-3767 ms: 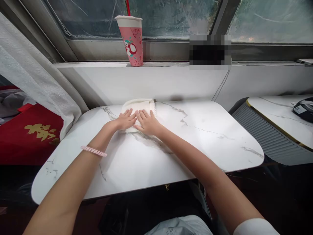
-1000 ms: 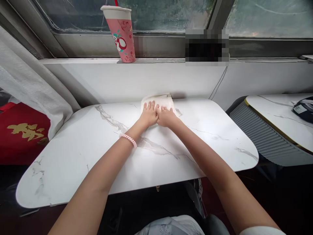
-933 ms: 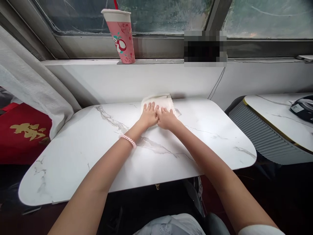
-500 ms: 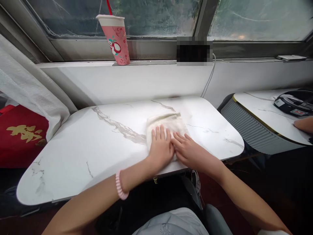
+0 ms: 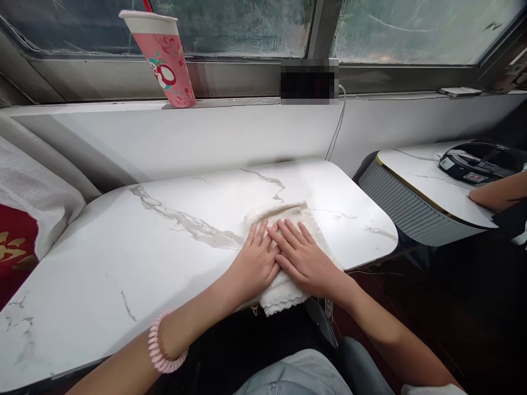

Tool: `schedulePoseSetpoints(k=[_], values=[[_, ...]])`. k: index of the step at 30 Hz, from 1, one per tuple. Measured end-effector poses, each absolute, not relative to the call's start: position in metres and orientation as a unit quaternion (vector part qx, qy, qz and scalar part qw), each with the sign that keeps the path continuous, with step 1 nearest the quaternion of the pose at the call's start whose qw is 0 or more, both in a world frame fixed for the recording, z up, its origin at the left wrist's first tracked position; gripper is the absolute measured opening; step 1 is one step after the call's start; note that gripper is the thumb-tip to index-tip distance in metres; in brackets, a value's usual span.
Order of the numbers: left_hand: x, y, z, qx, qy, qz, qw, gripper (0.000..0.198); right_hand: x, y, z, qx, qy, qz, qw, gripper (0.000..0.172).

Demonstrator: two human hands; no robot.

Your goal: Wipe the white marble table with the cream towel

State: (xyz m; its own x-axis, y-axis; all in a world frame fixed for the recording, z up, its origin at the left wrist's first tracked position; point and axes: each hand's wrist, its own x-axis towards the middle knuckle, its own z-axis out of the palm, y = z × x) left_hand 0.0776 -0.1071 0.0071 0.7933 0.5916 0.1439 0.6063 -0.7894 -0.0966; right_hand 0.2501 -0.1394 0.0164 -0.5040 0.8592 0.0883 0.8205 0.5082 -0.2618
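Note:
A folded white cloth [image 5: 284, 293] lies on the white marbled table [image 5: 177, 274], its near end hanging over the front edge. My left hand [image 5: 255, 263] rests flat on the cloth's left part, fingers spread and pointing away from me. Against it, my right hand [image 5: 304, 260] also presses flat on the cloth, its fingertips overlapping the left hand's fingers. Neither hand grips anything. Part of the cloth is hidden under both palms.
A pink cup [image 5: 171, 66] with a red straw stands on the window sill at the upper left. Cables [image 5: 337, 129] hang down the wall. On the right, a second table [image 5: 411, 164] holds a black strapped device [image 5: 473, 164], beside another person's arm [image 5: 500, 192].
The cloth's near end has come over the table's front edge. My right hand has shifted left, its fingers now over my left fingers. The view has turned slightly right.

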Motion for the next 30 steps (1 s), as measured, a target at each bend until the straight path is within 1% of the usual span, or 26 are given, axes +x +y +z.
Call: schedulePoseSetpoints(k=[3,11,14,17,23,26,30], values=[[0.078,-0.107,0.000,-0.947,-0.309,-0.053,0.064,0.053,0.251,-0.139,0.012,-0.489,-0.861,0.093,0.100,0.057],[0.097,-0.102,0.014,-0.938,-0.337,0.019,0.084,0.055,0.265,-0.113,0.016,-0.445,-0.887,0.104,0.075,0.056],[0.105,-0.077,0.010,-0.927,-0.367,0.012,0.079,0.056,0.274,-0.080,0.014,-0.432,-0.891,0.111,0.085,0.056],[0.112,-0.035,0.006,-0.915,-0.398,-0.008,0.066,0.058,0.280,-0.036,0.011,-0.433,-0.888,0.122,0.096,0.055],[0.119,0.056,0.001,-0.914,-0.402,-0.027,0.048,0.056,0.277,0.046,0.005,-0.505,-0.846,0.109,0.132,0.055],[0.122,0.074,-0.002,-0.905,-0.420,-0.047,0.042,0.056,0.275,0.062,0.004,-0.519,-0.839,0.103,0.126,0.055],[0.126,0.068,-0.004,-0.905,-0.422,-0.054,0.030,0.057,0.280,0.054,0.004,-0.521,-0.842,0.089,0.108,0.058]])
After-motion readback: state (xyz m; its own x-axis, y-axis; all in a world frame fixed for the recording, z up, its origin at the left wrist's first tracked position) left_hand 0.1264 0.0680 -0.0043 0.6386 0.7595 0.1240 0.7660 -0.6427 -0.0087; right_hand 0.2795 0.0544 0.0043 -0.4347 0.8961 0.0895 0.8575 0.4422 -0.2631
